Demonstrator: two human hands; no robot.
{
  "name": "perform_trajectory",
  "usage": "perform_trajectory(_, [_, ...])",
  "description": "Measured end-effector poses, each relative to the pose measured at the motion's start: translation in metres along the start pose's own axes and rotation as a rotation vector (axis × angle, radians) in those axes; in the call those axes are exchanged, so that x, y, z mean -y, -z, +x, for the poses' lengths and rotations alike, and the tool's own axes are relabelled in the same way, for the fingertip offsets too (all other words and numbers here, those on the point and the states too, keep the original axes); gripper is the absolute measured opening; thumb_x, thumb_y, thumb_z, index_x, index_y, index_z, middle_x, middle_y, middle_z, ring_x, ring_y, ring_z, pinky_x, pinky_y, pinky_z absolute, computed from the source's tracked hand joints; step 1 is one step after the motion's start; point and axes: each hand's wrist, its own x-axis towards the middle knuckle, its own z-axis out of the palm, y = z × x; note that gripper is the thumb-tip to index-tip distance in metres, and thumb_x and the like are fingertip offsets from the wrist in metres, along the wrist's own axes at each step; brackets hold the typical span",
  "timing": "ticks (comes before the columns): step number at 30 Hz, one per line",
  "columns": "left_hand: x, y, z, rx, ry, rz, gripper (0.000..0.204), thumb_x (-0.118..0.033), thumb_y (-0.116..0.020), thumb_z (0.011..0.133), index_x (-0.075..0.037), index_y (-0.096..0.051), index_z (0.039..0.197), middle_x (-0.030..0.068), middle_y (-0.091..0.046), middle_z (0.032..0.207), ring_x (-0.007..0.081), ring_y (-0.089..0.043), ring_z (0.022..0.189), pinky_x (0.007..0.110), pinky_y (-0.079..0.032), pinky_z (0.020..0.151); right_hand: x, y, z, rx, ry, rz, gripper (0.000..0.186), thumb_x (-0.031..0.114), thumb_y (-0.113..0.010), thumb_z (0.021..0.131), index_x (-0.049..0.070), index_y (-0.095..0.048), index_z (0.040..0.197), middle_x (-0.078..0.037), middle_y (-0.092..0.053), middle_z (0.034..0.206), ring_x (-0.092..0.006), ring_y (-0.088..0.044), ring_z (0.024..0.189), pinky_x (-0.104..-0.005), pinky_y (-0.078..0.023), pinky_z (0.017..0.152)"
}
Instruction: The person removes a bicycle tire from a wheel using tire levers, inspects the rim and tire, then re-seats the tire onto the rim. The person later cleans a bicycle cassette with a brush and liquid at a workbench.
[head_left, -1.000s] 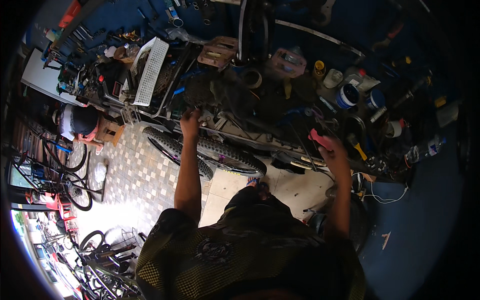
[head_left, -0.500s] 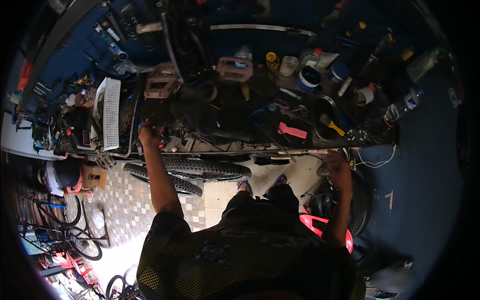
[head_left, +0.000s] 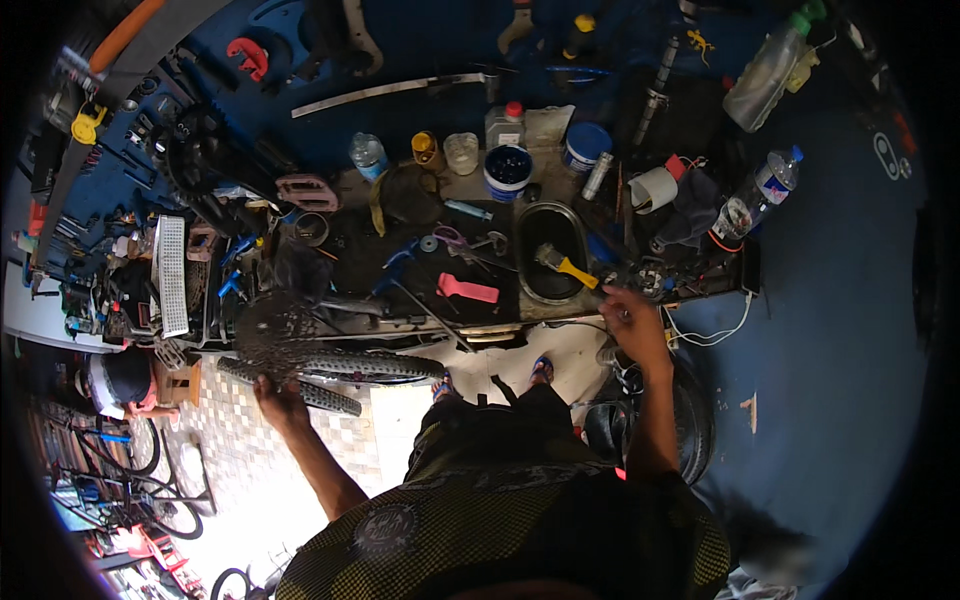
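Oval tray [head_left: 528,283]: near bench front edge, holds yellow-handled brush [head_left: 562,265]
Right hand [head_left: 630,322]: fingers curled at bench edge (grip unclear)
Left hand [head_left: 280,402]: fingers on knobby tyre [head_left: 330,365]

Knobby matt rubber bicycle tyre [head_left: 330,365] under left hand [head_left: 278,400], dull metal cassette [head_left: 275,330] above it, glossy black plastic tray [head_left: 551,252], smooth pink plastic lever [head_left: 467,289], clear plastic bottle [head_left: 757,199], scuffed workbench [head_left: 470,190].

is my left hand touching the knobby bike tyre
Touching. The head view shows the left hand with its fingers laid on the tread of the knobby tyre beneath the sprocket cluster, with no gap between them.
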Motion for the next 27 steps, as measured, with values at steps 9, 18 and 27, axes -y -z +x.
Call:
perform_trajectory(9, [0.078, -0.168, -0.197, 0.205, 0.184, 0.004, 0.031, -0.012, -0.069, 0.097, -0.018, -0.056, 0.125, 0.0073, -0.067, 0.118, 0.0250, -0.070, 0.098, 0.045, -0.065, 0.071, 0.011, -0.010, 0.074, 0.398, 0.270, 0.281, 0.041, 0.022, -0.072, 0.099, 0.009, -0.063, 0.136, -0.008, -0.071, 0.107, -0.0144, -0.068, 0.087, -0.0292, -0.054, 0.076])
perform_trajectory(18, [0.113, -0.229, -0.227, 0.617, 0.316, -0.286, 0.022, -0.009, -0.057, 0.105, -0.017, -0.057, 0.125, 0.0109, -0.067, 0.126, 0.0294, -0.072, 0.109, 0.047, -0.068, 0.075, 0.026, -0.026, 0.087, 0.537, 0.075, 0.897, 0.049, 0.025, -0.067, 0.103, 0.001, -0.050, 0.143, -0.004, -0.065, 0.108, -0.0089, -0.061, 0.090, -0.0272, -0.051, 0.077])
perform_trajectory(27, [0.119, -0.254, -0.203, 0.660, 0.356, -0.182, 0.023, -0.011, -0.057, 0.105, -0.013, -0.054, 0.128, 0.0097, -0.065, 0.126, 0.0255, -0.069, 0.110, 0.044, -0.066, 0.081, 0.030, -0.033, 0.101, 0.448, 0.034, 0.972, 0.023, 0.017, -0.071, 0.101, 0.005, -0.056, 0.114, 0.002, -0.060, 0.086, -0.0058, -0.056, 0.067, -0.0246, -0.052, 0.065])
